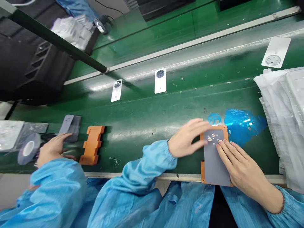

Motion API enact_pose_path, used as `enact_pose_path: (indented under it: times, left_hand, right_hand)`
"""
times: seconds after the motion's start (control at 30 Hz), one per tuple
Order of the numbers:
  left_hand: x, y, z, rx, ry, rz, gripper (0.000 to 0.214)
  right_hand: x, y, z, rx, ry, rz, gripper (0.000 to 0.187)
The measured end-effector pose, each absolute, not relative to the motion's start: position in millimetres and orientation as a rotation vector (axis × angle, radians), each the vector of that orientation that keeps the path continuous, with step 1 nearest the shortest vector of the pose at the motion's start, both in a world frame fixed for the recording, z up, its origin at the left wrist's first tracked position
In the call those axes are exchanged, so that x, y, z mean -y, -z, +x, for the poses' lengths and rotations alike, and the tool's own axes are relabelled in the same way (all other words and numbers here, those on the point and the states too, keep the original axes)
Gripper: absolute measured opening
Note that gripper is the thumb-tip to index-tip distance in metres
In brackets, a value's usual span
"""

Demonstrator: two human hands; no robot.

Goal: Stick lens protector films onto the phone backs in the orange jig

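Head view: the right hand (239, 166) lies flat, fingers together, on the gray panel (215, 164), which rests on the orange fixture (202, 171); the left hand (186, 138), loosely spread and empty, is near the panel's upper left.

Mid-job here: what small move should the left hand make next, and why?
Probably lower the left hand onto the left side of the flat grey rectangular panel. Its fingers are spread near the panel's upper left, while the right hand lies flat on the right side, so the left side on the orange block-like fixture looks unpressed.
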State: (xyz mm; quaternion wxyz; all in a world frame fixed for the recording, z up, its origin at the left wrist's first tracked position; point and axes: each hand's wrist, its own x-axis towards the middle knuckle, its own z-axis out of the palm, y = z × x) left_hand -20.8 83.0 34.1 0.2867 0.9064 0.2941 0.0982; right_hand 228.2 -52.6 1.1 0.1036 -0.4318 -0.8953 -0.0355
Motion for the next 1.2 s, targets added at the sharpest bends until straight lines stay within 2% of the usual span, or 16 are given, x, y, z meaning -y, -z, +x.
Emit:
enact_pose_path:
  times: [0.07, 0.17, 0.23, 0.8, 1.2]
  left_hand:
    - [-107.1, -25.3, -2.8, -0.951, -0.209, 2.316, 0.048]
    - [-128.2, -12.0, 23.0, -0.945, 0.047, 2.224, 0.035]
    - [-132.0, -7.0, 31.4, -0.937, 0.112, 2.201, 0.034]
    - [-115.8, 0.9, 27.6, -0.975, -0.008, 2.144, 0.042]
    - [-116.4, 1.6, 29.3, -1.007, -0.016, 2.176, 0.043]
  right_hand:
    - [53.2, 0.5, 228.2, 2.636, 0.116, -1.281, 0.054]
    - [55.0, 2.0, 227.0, 2.621, 0.120, -1.302, 0.054]
    - [56.3, 1.8, 225.3, 2.608, 0.114, -1.315, 0.054]
    - [57.0, 0.7, 221.1, 2.594, 0.043, -1.374, 0.064]
    - [52.2, -4.5, 221.2, 2.601, 0.067, -1.352, 0.061]
